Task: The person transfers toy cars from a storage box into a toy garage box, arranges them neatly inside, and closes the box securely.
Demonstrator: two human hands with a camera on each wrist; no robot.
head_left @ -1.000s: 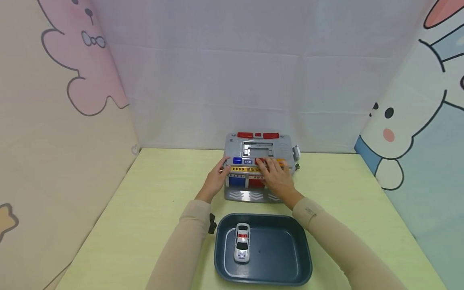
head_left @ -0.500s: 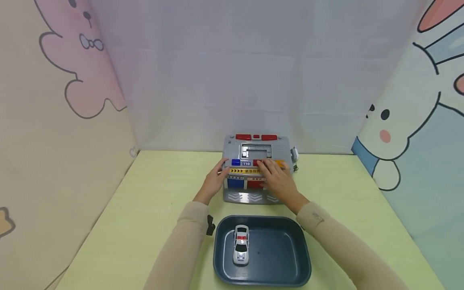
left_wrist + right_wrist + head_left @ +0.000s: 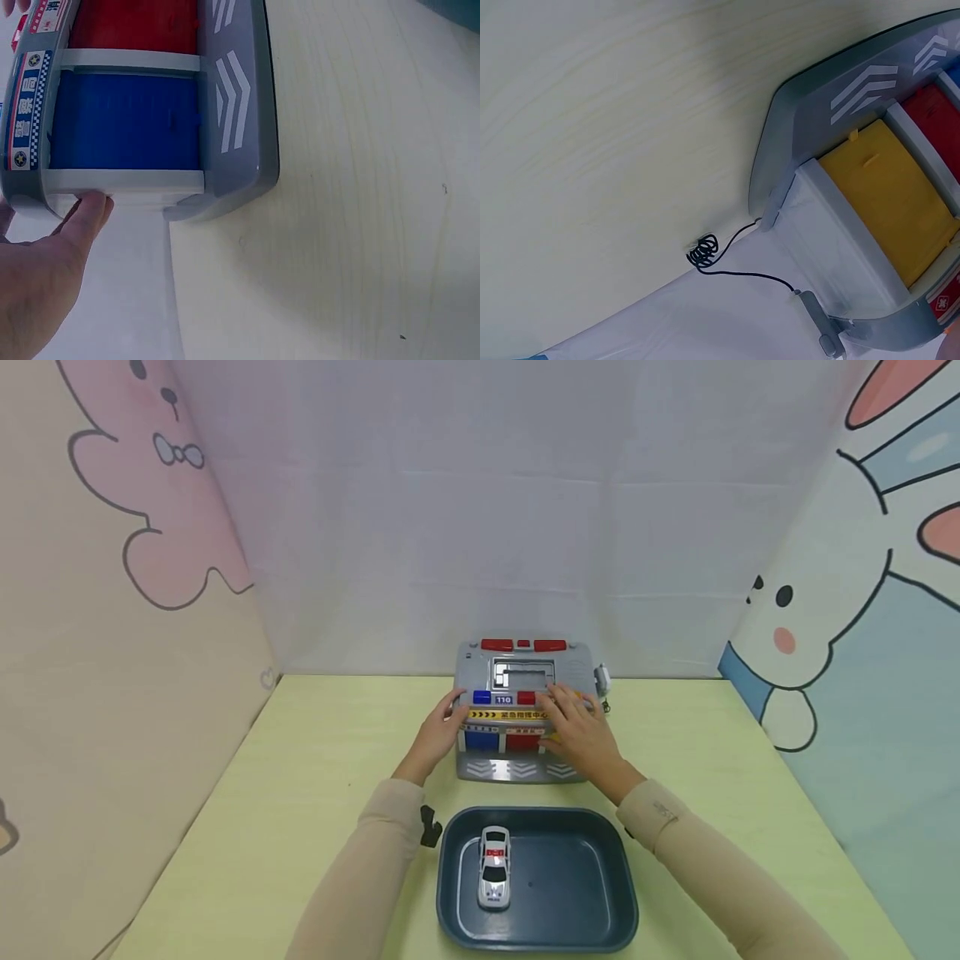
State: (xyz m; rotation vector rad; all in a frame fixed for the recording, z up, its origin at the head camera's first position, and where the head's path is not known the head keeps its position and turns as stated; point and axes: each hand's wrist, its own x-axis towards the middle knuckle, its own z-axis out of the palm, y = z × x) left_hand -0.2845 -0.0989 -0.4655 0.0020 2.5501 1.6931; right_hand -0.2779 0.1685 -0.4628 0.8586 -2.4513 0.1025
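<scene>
A grey toy police station [image 3: 472, 675] stands at the back of the table, with red lights along its top, coloured buttons and a "110" label. My left hand [image 3: 431, 739] grips its left end; in the left wrist view the thumb presses the white side beside the blue door [image 3: 124, 120]. Over the right half of the roof lies my right hand [image 3: 588, 739], fingers spread on the button row and thumb lower at the front. The red button [image 3: 527, 697] shows just left of its fingertips. Its palm hides the yellow door [image 3: 889, 195], seen in the right wrist view.
A dark blue tray [image 3: 562, 814] sits in front of the station, between the forearms. In its left half lies a white toy police car [image 3: 493, 868]. A handset [image 3: 821, 326] hangs on the station's right side, with a coiled black cord [image 3: 703, 251] trailing onto the table.
My right fingers have shifted slightly right off the red button, which now shows whole. The left hand keeps its hold on the station's end. The head view has drifted a little.
</scene>
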